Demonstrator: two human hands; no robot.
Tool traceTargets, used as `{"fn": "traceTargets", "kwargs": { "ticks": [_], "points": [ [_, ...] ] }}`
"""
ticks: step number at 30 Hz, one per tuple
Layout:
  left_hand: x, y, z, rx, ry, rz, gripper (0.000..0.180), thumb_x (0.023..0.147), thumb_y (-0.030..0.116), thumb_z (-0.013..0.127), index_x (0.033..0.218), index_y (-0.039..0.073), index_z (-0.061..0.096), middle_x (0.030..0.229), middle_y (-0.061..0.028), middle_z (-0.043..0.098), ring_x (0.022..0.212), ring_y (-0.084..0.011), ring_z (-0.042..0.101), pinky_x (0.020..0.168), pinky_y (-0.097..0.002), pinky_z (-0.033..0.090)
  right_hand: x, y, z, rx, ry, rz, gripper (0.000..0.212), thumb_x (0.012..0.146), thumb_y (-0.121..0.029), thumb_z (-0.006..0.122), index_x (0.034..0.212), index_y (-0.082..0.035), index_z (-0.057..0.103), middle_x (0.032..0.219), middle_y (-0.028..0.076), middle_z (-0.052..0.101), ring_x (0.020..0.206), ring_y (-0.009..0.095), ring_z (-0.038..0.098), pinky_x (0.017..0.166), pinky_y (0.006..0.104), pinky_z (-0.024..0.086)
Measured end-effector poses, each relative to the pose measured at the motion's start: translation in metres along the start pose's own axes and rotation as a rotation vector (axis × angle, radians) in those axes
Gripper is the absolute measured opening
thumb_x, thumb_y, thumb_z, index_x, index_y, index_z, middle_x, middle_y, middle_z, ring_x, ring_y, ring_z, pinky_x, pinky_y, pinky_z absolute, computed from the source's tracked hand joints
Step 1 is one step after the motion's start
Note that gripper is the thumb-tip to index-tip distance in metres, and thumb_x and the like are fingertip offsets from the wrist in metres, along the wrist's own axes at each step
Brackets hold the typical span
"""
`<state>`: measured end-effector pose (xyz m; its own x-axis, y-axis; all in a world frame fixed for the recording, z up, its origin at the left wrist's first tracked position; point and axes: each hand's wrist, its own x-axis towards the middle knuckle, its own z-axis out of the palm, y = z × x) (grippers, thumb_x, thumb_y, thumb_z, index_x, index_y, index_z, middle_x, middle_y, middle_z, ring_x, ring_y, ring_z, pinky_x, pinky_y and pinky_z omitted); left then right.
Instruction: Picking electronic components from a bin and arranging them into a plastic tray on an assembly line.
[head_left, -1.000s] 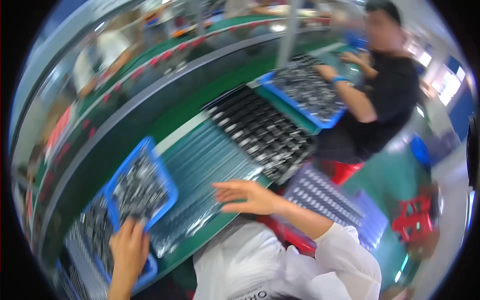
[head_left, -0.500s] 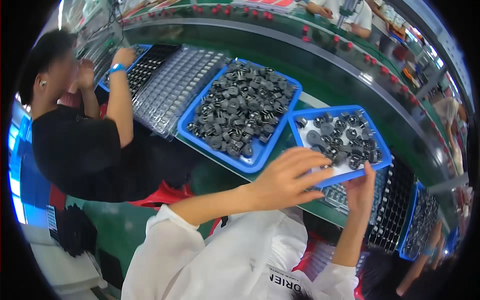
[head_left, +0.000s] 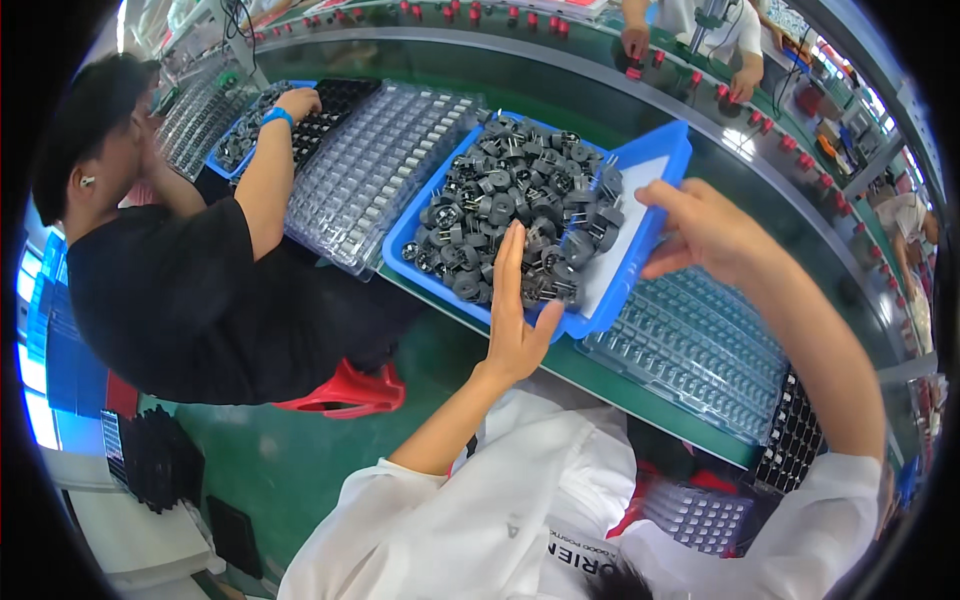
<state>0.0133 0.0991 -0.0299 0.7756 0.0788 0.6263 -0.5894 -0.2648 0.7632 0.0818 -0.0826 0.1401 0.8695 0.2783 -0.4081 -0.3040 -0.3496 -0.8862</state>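
A large blue tray (head_left: 402, 256) on the bench is heaped with dark grey round plug pieces (head_left: 495, 210) with metal pins. Over its right side leans a smaller blue tray (head_left: 660, 152), tilted toward the heap, with a white bottom and more plug pieces gathered at its lower side. My right hand (head_left: 705, 228) is closed on the smaller tray's raised right edge. With fingers stretched out and thumb apart, my left hand (head_left: 518, 335) rests against the plug pieces at the near side, close to where the two trays meet.
Clear plastic trays with rows of pockets lie left (head_left: 365, 175) and right (head_left: 690, 345) of the blue trays. A black grid tray (head_left: 795, 435) sits farther right. On the left a co-worker (head_left: 180, 270) in black reaches over a black tray. Red pieces (head_left: 740, 97) line the rail beyond.
The smaller tray has moved left and tipped over the large one, its pieces sliding leftward. My right hand now grips its right edge; my left hand has shifted to the heap.
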Motion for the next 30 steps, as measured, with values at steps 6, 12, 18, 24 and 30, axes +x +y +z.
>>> {"fn": "traceTargets", "kwargs": {
  "ticks": [6,12,18,24,30],
  "points": [
    [0.008,-0.010,0.014,0.235,0.141,0.062,0.065,0.091,0.025,0.051,0.143,-0.003,0.025,0.148,-0.0232,0.023,0.137,-0.0371,0.022,0.112,-0.0445,0.016,0.005,-0.045,0.009,-0.283,0.071,-0.080,0.044,0.085,-0.030,0.054,0.105,0.009,0.047,0.094,0.019,0.058,0.069,0.029,0.067,0.061,0.0356,0.060],
    [0.010,-0.008,0.021,0.432,0.182,0.043,0.063,0.088,0.026,0.058,0.143,0.009,0.033,0.149,-0.0238,0.018,0.137,-0.0450,0.015,0.107,-0.0600,0.011,0.016,-0.062,0.012,-0.538,0.132,-0.147,0.049,0.085,-0.030,0.052,0.110,0.012,0.044,0.101,0.023,0.061,0.066,0.032,0.069,0.058,0.0358,0.059],
    [0.007,-0.013,0.028,0.651,0.134,0.007,0.065,0.085,0.020,0.060,0.143,0.006,0.032,0.148,-0.0232,0.023,0.136,-0.0447,0.018,0.108,-0.0591,0.011,0.033,-0.053,-0.010,-0.678,0.234,-0.245,0.050,0.085,-0.032,0.052,0.112,0.009,0.045,0.095,0.021,0.061,0.069,0.029,0.067,0.051,0.0356,0.058],
    [0.006,-0.007,0.028,0.603,0.104,0.034,0.066,0.087,0.028,0.060,0.143,0.005,0.032,0.149,-0.0237,0.020,0.138,-0.0442,0.015,0.107,-0.0619,0.006,0.034,-0.044,-0.029,-0.643,0.418,-0.313,0.044,0.083,-0.028,0.054,0.106,0.009,0.048,0.090,0.020,0.062,0.066,0.027,0.067,0.046,0.0346,0.056],
    [0.005,-0.009,0.029,0.714,0.055,0.083,0.076,0.083,0.031,0.067,0.144,0.007,0.030,0.152,-0.0205,0.017,0.140,-0.0424,0.010,0.107,-0.0627,0.002,0.042,-0.031,0.009,-1.040,0.557,-0.679,0.037,0.081,-0.017,0.055,0.102,0.011,0.045,0.080,0.029,0.061,0.062,0.037,0.065,0.050,0.0416,0.054]
  ]
}}
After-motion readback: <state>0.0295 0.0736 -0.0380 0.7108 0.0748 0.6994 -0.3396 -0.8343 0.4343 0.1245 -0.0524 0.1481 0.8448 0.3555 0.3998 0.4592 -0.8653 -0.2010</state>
